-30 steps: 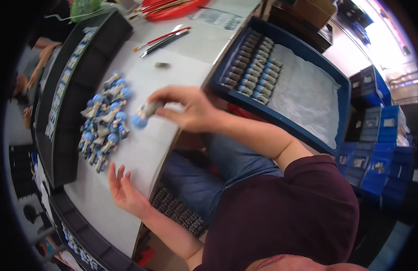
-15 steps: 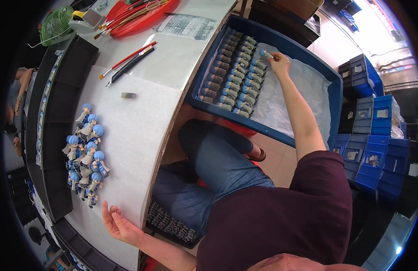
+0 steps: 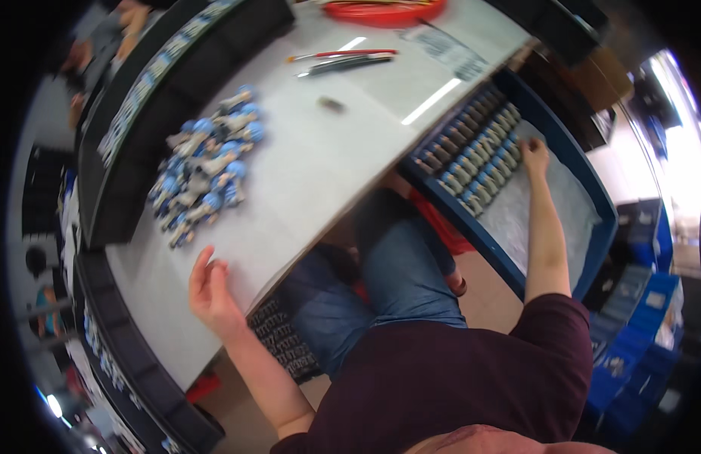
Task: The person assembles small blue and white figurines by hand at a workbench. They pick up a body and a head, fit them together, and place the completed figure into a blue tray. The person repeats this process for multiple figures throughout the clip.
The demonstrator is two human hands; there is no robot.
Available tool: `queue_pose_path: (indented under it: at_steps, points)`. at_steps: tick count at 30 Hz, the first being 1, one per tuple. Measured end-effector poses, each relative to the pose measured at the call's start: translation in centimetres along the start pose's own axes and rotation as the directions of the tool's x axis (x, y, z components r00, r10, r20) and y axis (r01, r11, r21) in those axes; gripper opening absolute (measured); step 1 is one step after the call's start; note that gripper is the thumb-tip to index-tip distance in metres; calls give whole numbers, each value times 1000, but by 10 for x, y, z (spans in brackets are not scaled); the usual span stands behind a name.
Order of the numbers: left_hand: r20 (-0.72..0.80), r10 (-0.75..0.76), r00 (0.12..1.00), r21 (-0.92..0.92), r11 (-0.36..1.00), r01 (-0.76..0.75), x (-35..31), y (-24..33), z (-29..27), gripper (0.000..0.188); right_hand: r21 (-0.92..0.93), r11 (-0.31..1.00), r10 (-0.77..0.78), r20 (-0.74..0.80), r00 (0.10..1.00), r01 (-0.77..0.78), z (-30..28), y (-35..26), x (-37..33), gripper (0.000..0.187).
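Observation:
My right hand (image 3: 536, 157) reaches into a dark blue tray (image 3: 604, 234), its fingers closed at the far end of the rows of small figurines (image 3: 479, 185). Blur and the fingers hide whatever they hold there. Several of the figurines have blue heads and pale bodies; the outermost row is darker. Over the table's near edge, my left hand (image 3: 216, 299) hovers with fingers partly stretched and apart, holding nothing. Beyond it, a heap of blue-haired figurines (image 3: 207, 163) lies on the white table (image 3: 313, 174).
Paintbrushes (image 3: 343, 54), a pen-like black tool (image 3: 350, 66) and a small greyish block (image 3: 331, 104) lie on the table. A red dish (image 3: 384, 13) stands at the far side. Black bins (image 3: 191, 83) line the left. Blue crates (image 3: 638, 303) are stacked at right.
The whole view has swung round. My right hand has moved a figurine from over the tray's liner to beside the rows, where it is no longer distinct. My left hand remains open.

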State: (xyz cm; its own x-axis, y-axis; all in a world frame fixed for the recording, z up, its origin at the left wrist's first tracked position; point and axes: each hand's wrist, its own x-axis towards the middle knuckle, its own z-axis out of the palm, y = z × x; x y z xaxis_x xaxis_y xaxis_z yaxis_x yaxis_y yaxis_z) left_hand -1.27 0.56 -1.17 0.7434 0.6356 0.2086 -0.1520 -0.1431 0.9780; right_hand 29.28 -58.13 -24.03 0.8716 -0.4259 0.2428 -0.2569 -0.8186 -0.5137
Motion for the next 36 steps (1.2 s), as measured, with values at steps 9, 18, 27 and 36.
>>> queue_pose_path:
  at_steps: [9,18,27,36]
  points:
    - [16,-9,1000,-136,991,11,-3,8,-3,23,796,360,-469,-297,832,487,-88,-306,-100,19]
    - [31,26,999,-113,993,-22,-3,-5,-6,23,733,10,-955,-194,223,680,-86,-524,-222,31]
    - [66,15,998,-140,990,-6,-4,-5,-8,23,401,35,-997,78,4,916,-59,-575,-231,47]
    - [50,12,999,-256,967,1,-7,4,-10,26,977,110,-925,34,378,183,-118,-520,-293,49]
